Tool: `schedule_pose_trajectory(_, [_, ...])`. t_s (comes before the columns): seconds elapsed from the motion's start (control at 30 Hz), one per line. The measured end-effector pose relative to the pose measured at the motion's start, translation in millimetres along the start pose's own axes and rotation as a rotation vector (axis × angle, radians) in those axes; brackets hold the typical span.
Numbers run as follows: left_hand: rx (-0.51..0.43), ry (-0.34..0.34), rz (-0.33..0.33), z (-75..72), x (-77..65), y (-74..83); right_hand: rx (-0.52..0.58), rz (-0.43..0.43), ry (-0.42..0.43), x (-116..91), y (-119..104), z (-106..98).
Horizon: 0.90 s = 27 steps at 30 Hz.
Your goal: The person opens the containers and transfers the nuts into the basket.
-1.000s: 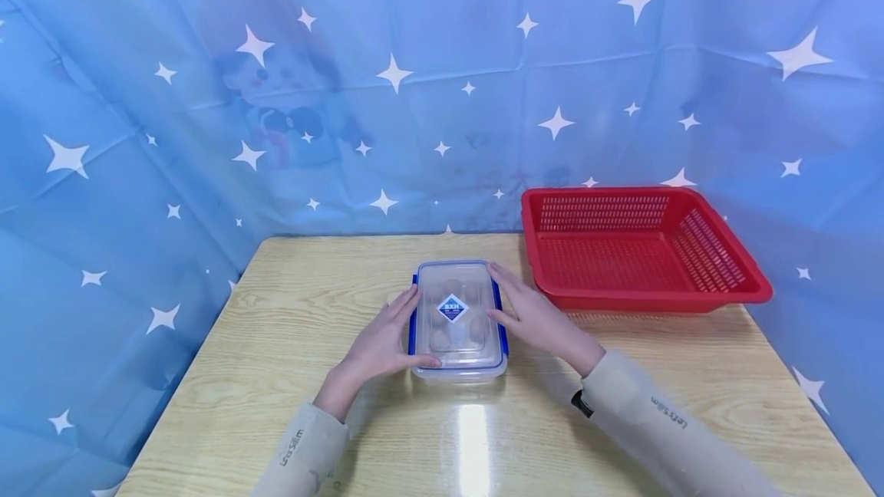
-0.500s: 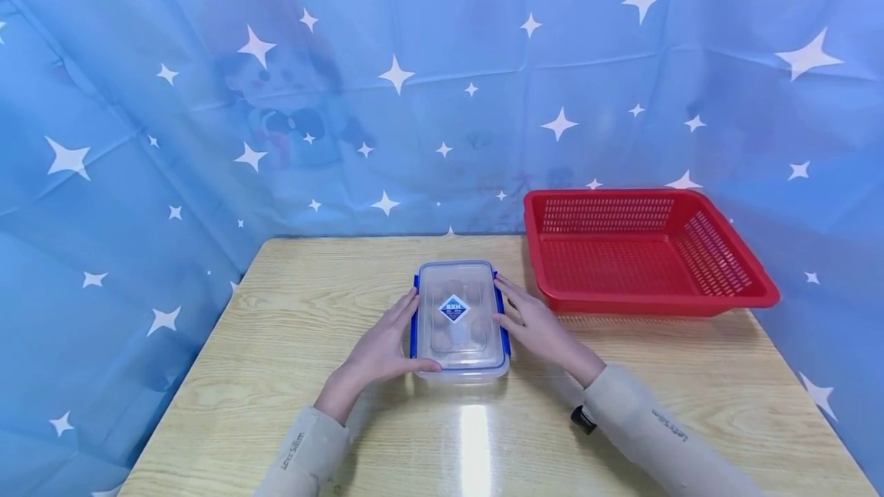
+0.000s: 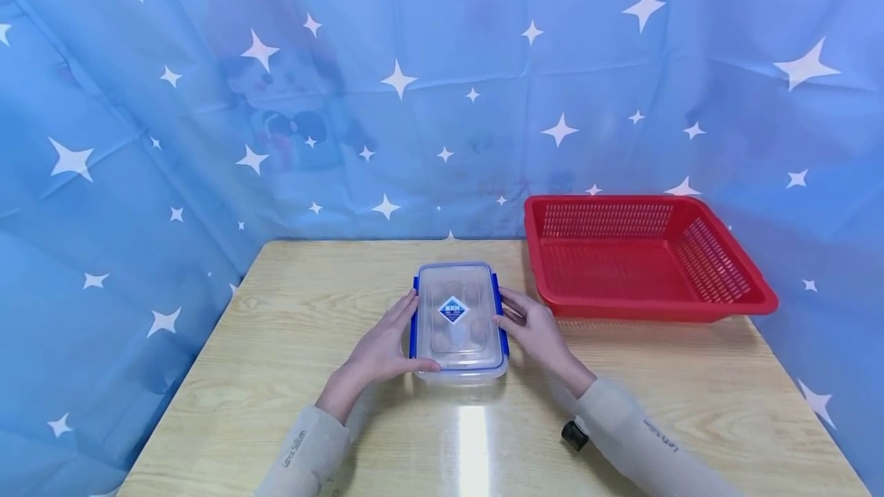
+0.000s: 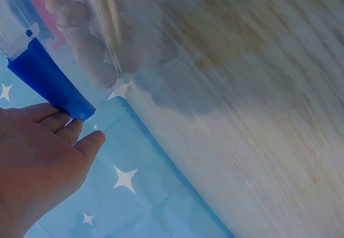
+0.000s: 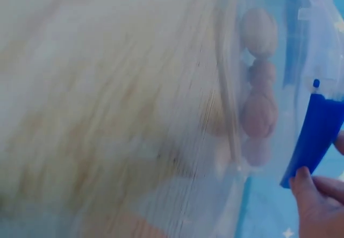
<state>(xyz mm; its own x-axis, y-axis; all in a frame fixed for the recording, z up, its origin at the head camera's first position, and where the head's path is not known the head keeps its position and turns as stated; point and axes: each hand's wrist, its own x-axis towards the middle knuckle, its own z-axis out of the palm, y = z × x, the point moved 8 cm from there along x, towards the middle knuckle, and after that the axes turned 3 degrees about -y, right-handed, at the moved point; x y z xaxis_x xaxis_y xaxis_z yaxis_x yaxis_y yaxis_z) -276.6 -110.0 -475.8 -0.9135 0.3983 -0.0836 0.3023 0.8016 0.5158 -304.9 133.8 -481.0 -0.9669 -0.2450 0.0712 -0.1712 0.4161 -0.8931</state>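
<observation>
A clear plastic food container [image 3: 456,340] with a blue-rimmed lid and a blue diamond label stands on the table. Several pale, round, egg-like things [image 5: 259,114] show through its side. My left hand [image 3: 376,347] rests along the left side, its thumb on the near left corner of the lid. In the left wrist view, its fingers touch the lower end of a blue side latch [image 4: 51,82], which slants outward. At the right side, my right hand [image 3: 542,336] has bent fingers on the other blue latch [image 5: 314,136], its thumb at the lid's edge.
A red perforated plastic basket [image 3: 649,311] stands at the table's back right, just beyond the right hand. Behind the wooden table [image 3: 331,267] hangs a blue curtain [image 3: 442,121] with white stars. A small black object [image 3: 575,436] sits at the right sleeve.
My right hand has slid along the container's right side toward me, and its fingers have bent more. The left hand and the container have stayed about where they were.
</observation>
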Motion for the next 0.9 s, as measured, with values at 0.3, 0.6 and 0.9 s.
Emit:
schedule_pose_trajectory(0.3, [-0.004,-0.014,-0.003,2.6,-0.5,-1.2,0.101,0.006,-0.008,-6.0,2.6,-0.4])
schedule_pose_trajectory(0.6, [-0.009,-0.019,-0.015,1.5,0.3,-2.4,0.078,0.087,-0.028,-5.8,6.1,-2.9])
schedule_pose_trajectory(0.9, [-0.014,-0.017,-0.017,1.8,-0.3,-2.3,0.039,0.087,0.000,-2.9,7.2,-2.6])
